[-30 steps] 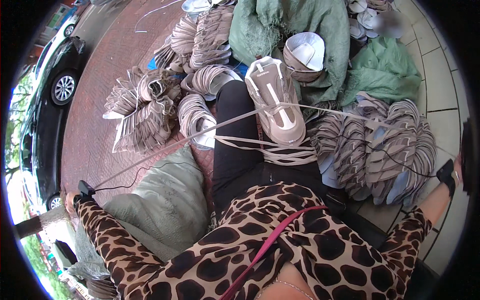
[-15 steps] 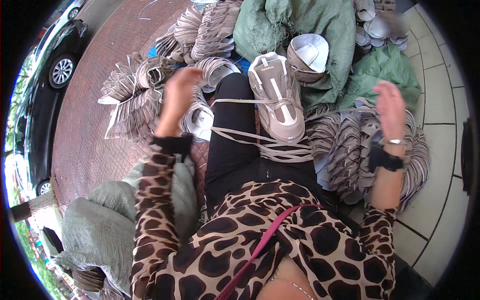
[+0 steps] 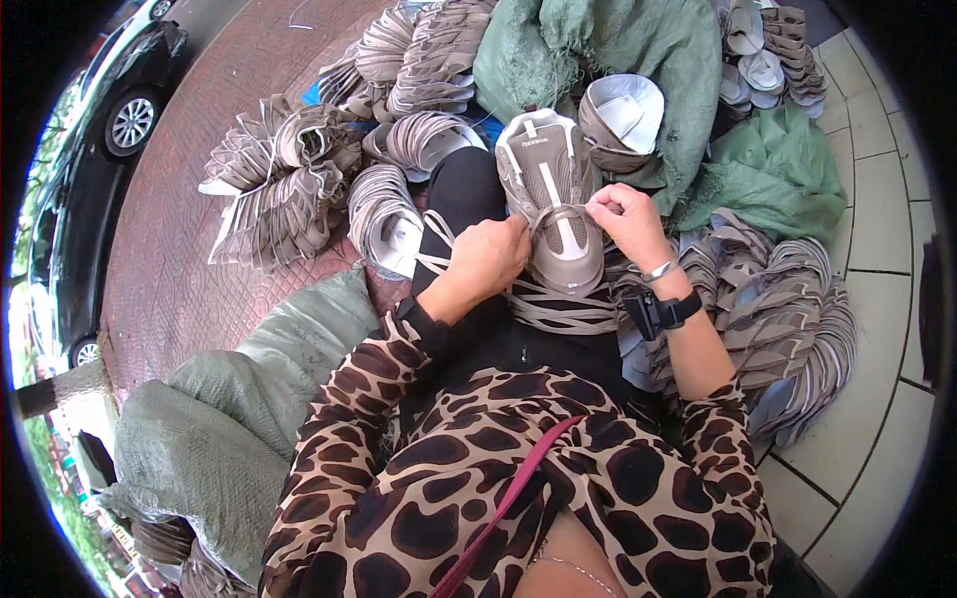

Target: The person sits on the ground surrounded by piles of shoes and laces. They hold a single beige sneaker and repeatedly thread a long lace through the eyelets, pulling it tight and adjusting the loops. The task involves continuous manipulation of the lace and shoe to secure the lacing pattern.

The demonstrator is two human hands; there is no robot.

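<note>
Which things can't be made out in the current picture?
- Left hand: in the head view, its own back hides the ends of the fingers, so its grip on the lace is unclear.
- Beige shoe upper: underside hidden by its top in this view.
- Grey-green sack: opaque fabric hides any contents.
- Black car: cut off by the dark left rim.

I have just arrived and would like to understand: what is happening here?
A person is handling the lace on a beige shoe in front of their body. The right hand pinches the lace at the shoe's right side. The left hand is at its left edge; its fingertips are hidden. Loose laces lie across the lap, with stacked pieces and a green sack nearby.
</note>
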